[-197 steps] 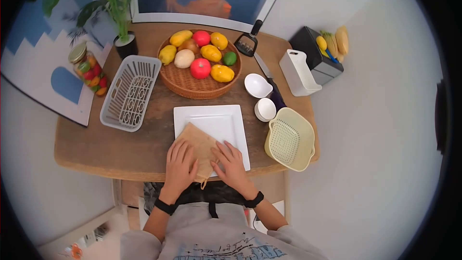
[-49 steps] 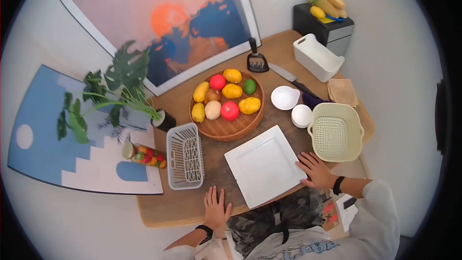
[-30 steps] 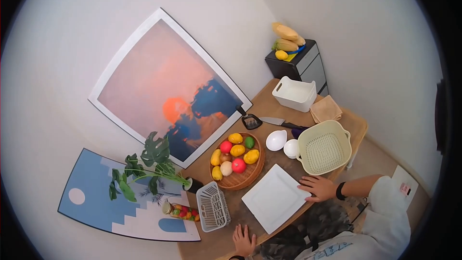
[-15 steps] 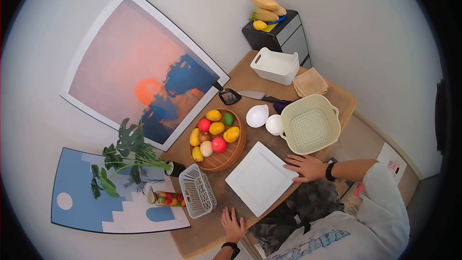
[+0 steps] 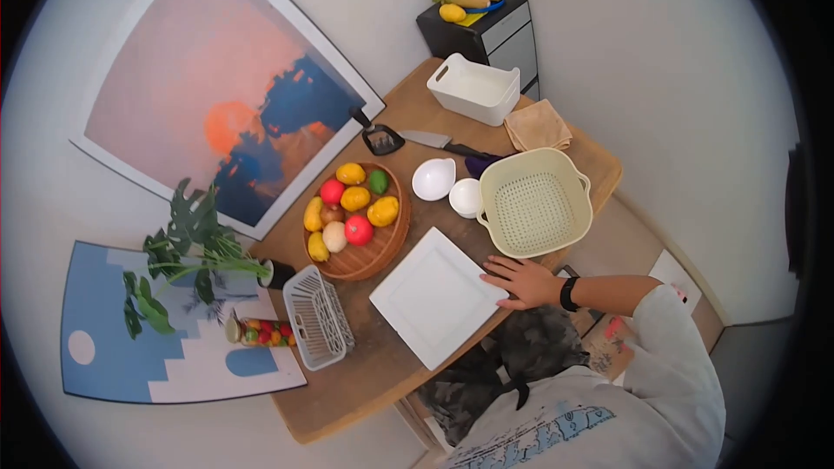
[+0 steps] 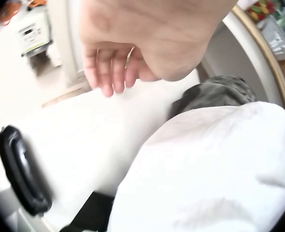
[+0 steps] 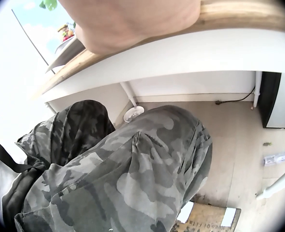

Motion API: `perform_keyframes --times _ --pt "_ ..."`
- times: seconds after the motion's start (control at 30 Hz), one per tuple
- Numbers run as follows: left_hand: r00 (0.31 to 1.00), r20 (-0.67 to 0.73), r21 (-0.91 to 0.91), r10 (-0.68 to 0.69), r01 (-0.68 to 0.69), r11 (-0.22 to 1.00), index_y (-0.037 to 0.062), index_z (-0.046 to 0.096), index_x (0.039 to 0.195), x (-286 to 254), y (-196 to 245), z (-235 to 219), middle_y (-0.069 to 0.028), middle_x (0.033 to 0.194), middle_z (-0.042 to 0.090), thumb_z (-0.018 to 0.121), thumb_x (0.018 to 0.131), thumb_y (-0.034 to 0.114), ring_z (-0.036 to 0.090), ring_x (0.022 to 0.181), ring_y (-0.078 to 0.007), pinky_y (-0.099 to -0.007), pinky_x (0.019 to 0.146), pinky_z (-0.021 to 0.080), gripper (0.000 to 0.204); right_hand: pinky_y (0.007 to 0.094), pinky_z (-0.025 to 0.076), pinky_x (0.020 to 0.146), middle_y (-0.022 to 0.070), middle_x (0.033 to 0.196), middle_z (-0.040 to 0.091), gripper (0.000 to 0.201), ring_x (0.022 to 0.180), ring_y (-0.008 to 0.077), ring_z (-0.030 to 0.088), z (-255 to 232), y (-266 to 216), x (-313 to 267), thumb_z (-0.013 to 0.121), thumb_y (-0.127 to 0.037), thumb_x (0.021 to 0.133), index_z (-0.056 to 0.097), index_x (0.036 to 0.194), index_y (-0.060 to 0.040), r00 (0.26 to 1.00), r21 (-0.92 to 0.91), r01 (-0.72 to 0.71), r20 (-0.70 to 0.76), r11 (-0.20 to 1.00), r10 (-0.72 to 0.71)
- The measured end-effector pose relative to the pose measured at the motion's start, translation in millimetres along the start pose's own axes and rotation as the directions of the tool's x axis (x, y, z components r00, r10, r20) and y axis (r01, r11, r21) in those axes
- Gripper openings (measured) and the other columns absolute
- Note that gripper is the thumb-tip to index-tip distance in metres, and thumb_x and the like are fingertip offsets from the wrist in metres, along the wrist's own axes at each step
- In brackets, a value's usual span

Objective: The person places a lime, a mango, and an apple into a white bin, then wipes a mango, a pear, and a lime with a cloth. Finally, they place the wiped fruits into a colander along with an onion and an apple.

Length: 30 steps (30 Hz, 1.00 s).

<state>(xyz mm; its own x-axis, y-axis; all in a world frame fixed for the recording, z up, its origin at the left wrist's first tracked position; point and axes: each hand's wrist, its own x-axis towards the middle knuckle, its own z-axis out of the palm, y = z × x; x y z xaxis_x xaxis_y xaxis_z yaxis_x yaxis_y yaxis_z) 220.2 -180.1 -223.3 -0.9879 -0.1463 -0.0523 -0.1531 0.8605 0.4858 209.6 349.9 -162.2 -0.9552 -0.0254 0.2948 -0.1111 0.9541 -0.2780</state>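
My right hand (image 5: 521, 282) rests spread at the table's front edge, its fingers at the right corner of a square white plate (image 5: 439, 298). In the right wrist view only the heel of that hand shows, over the wooden edge; its fingers are hidden. The left hand (image 6: 133, 41) is outside the head view. Seen in the left wrist view, it hangs off the table beside a pale sleeve, fingers loosely bent and nothing in them. Closest to the right hand is a pale yellow-green colander basket (image 5: 535, 204).
A round wicker basket of fruit (image 5: 382, 239) stands behind the plate, a grey plastic basket (image 5: 318, 317) to its left. Farther back are two white bowls (image 5: 433, 180), a knife (image 5: 427, 138), a black-handled masher (image 5: 382, 139), a white bin (image 5: 473, 89) and a folded tan cloth (image 5: 538, 127).
The cloth, under both hands on the plate at first, now lies folded behind the colander basket. The left hand has left the table and the head view. The head view has swung round.
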Motion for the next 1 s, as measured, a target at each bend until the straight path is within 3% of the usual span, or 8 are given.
perform_keyframes --times 0.33,1.0 --pt "0.98 0.154 0.086 -0.128 0.116 0.989 0.0003 0.069 0.121 -6 25 2 -0.0259 0.113 0.068 0.062 0.099 0.024 0.063 0.11 -0.0457 -0.0509 0.098 0.05 0.033 0.0521 0.029 0.123 0.019 0.159 0.047 0.071 0.152 0.0351 0.037 -5 2 5 0.057 -0.052 0.102 0.045 0.158 -0.0098 1.0 -0.01 0.004 0.026 1.0 -0.004" --pt "0.911 0.325 0.166 -0.256 0.212 0.963 -0.0004 0.069 0.121 -26 23 1 -0.0266 0.114 0.068 0.061 0.099 0.024 0.063 0.112 -0.0458 -0.0511 0.099 0.05 0.034 0.0542 0.027 0.124 0.0216 0.159 0.046 0.074 0.153 0.0387 0.035 -7 3 8 0.061 -0.05 0.099 0.046 0.157 -0.0081 0.994 0.012 -0.001 0.11 1.0 0.0"
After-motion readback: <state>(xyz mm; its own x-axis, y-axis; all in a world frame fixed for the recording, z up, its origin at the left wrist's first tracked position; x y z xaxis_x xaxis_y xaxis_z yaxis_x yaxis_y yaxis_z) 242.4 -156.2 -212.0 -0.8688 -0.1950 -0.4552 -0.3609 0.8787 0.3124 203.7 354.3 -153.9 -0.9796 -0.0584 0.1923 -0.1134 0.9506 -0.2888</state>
